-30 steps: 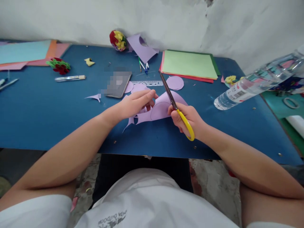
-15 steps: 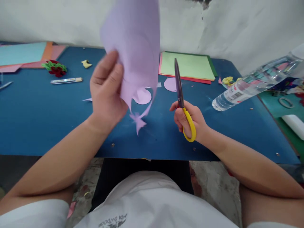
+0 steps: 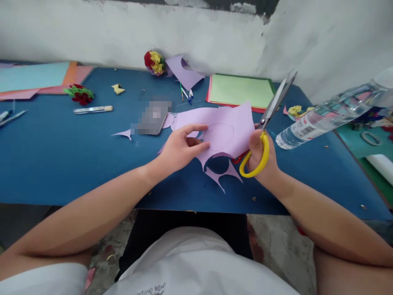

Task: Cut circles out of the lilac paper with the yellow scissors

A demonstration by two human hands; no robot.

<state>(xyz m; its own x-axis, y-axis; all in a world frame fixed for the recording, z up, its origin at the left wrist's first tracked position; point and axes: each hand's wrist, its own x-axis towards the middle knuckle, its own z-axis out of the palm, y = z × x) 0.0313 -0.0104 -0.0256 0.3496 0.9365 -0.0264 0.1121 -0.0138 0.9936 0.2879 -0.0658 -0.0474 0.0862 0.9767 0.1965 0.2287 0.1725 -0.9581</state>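
Observation:
A purple paper sheet (image 3: 239, 119) with a drawn circle and ragged cut edges lies between my hands, low over the table. My left hand (image 3: 181, 149) holds its left part, thumb and fingertips beside the circle. In my right hand (image 3: 267, 157) are scissors (image 3: 264, 157) with yellow and red handles, blades slightly apart and pointing up to the right. That hand's fingers also touch the sheet's right edge. A thin purple offcut (image 3: 219, 177) hangs at the near edge of the sheet.
A dark phone (image 3: 153, 119) lies left of the sheet. Behind are a red-yellow paper flower (image 3: 154, 62), a purple scrap (image 3: 184, 73) and stacked green paper (image 3: 242, 90). A water bottle (image 3: 307, 125) stands at the right; a marker (image 3: 93, 110) and red-green flower (image 3: 79, 94) lie left.
The purple sheet has come down and tilted flatter, uncovering the flower and phone behind it. My left hand has moved right and my right hand has moved right to the sheet's edge; the scissor blades have parted.

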